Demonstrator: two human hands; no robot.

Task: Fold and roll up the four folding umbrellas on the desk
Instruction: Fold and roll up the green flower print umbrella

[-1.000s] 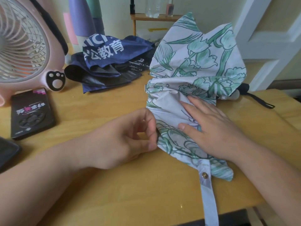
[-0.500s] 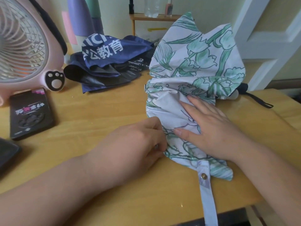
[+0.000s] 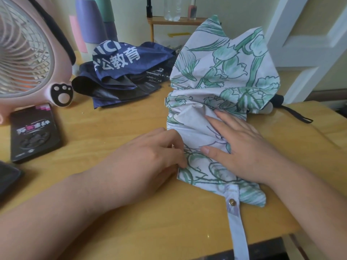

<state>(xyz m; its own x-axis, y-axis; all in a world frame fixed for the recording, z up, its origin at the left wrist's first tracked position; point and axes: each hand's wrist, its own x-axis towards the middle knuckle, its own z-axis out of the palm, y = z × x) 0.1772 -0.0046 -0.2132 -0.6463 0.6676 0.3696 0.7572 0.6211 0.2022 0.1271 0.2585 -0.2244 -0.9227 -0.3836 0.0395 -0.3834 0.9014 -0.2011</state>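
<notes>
A white umbrella with green flower print (image 3: 221, 72) lies collapsed on the wooden desk (image 3: 116, 124), its canopy loose and bunched. Its closing strap with a brass snap (image 3: 233, 202) hangs over the desk's front edge. My right hand (image 3: 242, 147) lies flat on the canopy with straight fingers, pressing the fabric down. My left hand (image 3: 150, 156) is at the canopy's left edge, fingers curled and pinching a fold of the fabric. A dark blue umbrella with white lettering (image 3: 122, 68) lies crumpled at the back of the desk. A black handle with a wrist loop (image 3: 293, 111) shows behind the white canopy.
A pink desk fan (image 3: 32, 59) stands at the back left. A black phone (image 3: 33, 132) lies in front of it, and a dark object (image 3: 7, 177) sits at the left edge. A small wooden shelf with bottles (image 3: 172, 19) stands behind. A white door (image 3: 308, 44) is at the right.
My left hand has moved right and closed its fingers on the left edge of the white canopy. My right hand has stayed flat on the fabric.
</notes>
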